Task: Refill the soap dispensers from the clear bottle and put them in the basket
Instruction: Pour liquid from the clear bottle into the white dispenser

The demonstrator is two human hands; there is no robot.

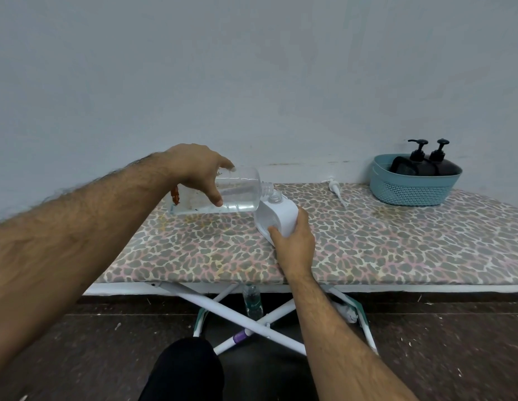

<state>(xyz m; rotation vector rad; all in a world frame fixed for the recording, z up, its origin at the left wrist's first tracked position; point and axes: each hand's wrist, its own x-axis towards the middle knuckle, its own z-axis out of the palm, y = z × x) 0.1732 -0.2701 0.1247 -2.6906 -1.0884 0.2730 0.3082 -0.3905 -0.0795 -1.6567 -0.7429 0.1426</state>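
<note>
Clear bottle (220, 193) tipped over white dispenser (278, 219) — basket (411, 188) holds two black dispensers (434, 163).

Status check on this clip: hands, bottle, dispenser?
Left hand tips clear bottle over white dispenser. Right hand steadies dispenser. Nothing blocking.

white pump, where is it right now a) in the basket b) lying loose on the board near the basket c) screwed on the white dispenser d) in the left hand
b: the white pump lies on the board just left of the basket, while the white dispenser has an open neck under the tilted clear bottle.
</note>
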